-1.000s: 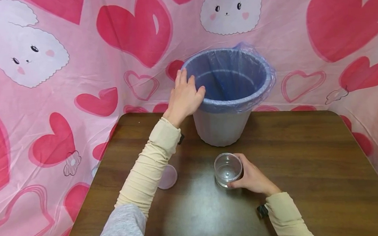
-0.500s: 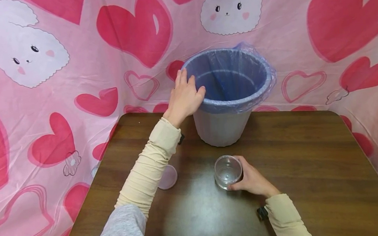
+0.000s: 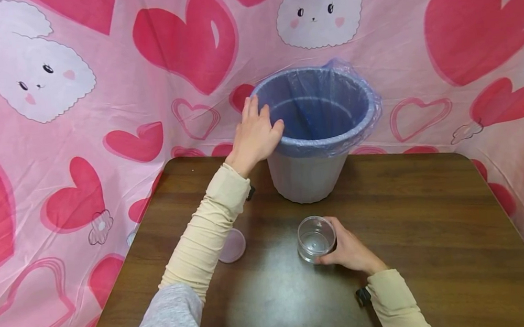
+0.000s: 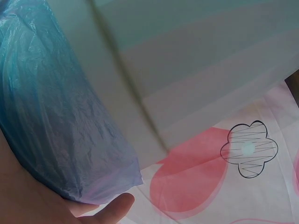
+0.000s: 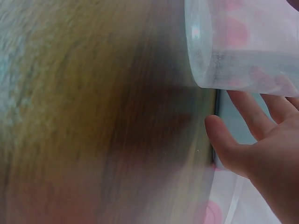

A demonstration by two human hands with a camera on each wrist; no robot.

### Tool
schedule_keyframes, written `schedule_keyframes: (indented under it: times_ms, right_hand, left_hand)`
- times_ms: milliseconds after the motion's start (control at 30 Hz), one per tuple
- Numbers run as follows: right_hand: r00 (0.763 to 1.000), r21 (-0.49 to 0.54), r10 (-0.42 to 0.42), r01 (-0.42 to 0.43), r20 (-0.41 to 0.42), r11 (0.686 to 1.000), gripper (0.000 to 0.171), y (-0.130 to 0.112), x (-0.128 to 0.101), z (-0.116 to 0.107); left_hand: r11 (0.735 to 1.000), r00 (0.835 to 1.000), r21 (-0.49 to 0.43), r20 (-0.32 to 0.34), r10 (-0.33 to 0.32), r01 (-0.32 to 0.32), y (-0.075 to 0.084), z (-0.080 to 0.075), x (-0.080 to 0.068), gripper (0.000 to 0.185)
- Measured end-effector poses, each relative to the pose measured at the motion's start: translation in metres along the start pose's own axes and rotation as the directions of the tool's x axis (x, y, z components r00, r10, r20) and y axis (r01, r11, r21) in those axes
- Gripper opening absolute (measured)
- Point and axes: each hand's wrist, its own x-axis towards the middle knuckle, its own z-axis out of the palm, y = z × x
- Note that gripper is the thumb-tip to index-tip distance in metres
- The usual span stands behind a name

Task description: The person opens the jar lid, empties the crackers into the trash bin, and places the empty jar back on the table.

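Note:
In the head view my left hand (image 3: 256,135) rests on the left side of the rim of a pale waste bin (image 3: 308,177), with the fingers laid out over the edge. A thin blue-violet plastic liner (image 3: 327,148) is folded over that rim; the left wrist view shows the palm against the liner (image 4: 60,102). My right hand (image 3: 353,249) holds a clear round plastic jar (image 3: 316,242) by its right side, thumb in front and fingers behind. The jar is upright, open at the top, in front of the bin. Its base is at or very near the tabletop.
A round pinkish lid (image 3: 233,246) lies on the brown wooden table (image 3: 438,220), partly covered by my left sleeve (image 3: 203,237). A pink cloth backdrop (image 3: 220,120) with hearts and rabbits hangs behind the table and at both sides.
The jar and my right hand have shifted slightly toward the near side since a second ago, then stayed there. My left hand and the bin have not moved.

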Motion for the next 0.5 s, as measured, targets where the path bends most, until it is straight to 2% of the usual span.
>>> schedule_keyframes:
  times_ms: [500]
  right_hand:
    - [1.0, -0.006, 0.027, -0.027, 0.002, 1.0, 0.09, 0.0006, -0.002, 0.0001]
  left_hand:
    - [1.0, 1.0, 0.003, -0.006, 0.002, -0.002, 0.0001, -0.0003, -0.0008, 0.067]
